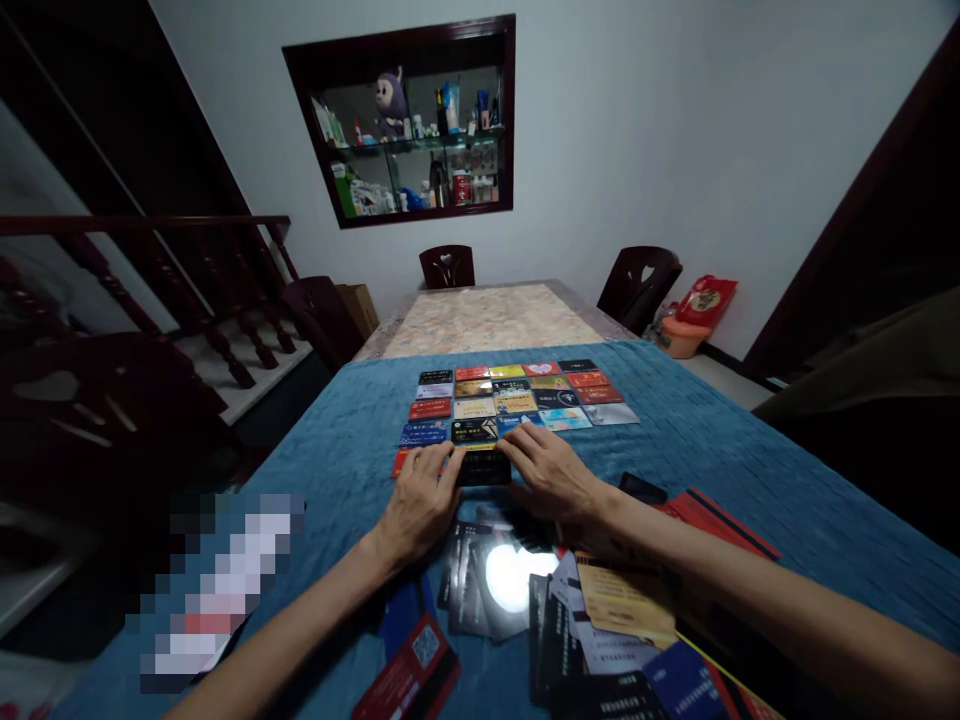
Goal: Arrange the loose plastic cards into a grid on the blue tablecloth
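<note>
Rectangular black card (486, 469), rumpled cloth (322, 455)

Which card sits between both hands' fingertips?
The black card just nearer the wearer than the black VIP card. It alone has the left hand at one end and the right hand at the other.

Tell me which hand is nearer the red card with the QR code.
Left. The left hand is beyond the red card, farther up the table; the right hand is farther off, beyond it and to the right.
</note>
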Demonstrator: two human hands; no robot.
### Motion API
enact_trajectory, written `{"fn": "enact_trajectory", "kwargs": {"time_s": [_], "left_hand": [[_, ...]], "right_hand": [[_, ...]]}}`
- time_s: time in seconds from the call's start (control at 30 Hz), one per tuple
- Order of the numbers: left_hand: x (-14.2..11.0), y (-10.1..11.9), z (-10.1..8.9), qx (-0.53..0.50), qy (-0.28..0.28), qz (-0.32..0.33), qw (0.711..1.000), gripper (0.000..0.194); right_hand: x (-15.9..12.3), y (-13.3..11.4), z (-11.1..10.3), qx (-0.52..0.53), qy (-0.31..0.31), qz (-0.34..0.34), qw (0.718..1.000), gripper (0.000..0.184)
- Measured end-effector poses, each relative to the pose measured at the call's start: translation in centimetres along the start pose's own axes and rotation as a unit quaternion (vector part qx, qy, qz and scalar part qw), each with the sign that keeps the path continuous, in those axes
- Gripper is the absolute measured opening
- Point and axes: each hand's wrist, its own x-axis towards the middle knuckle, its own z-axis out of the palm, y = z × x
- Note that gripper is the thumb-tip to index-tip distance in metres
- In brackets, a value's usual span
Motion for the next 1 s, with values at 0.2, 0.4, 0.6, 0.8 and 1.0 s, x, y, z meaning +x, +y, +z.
{"fn": "enact_trajectory", "kwargs": {"time_s": [0.2,0.4,0.6,0.8,1.0], "left_hand": [[0.5,-1.5,-0.1,0.019,-0.017,0.027,0.999,0.039],[0.8,-3.6,0.3,0.024,-0.038,0.032,0.998,0.041],[1.3,-6.2,1.1,0.012,-0.056,0.024,0.998,0.044],[2.9,-8.6,1.7,-0.016,-0.093,-0.007,0.995,0.047],[5.2,-11.2,2.5,-0.034,-0.134,-0.046,0.989,0.048]], "right_hand": [[1.1,0.7,0.1,0.007,-0.015,-0.004,1.0,0.035],[2.8,1.4,0.9,0.008,-0.023,-0.004,1.0,0.036],[4.9,2.3,1.6,-0.002,-0.024,-0.001,1.0,0.037],[7.1,3.8,2.4,-0.008,-0.023,0.009,1.0,0.042],[10.0,5.9,3.2,-0.008,-0.034,0.034,0.999,0.04]]}}
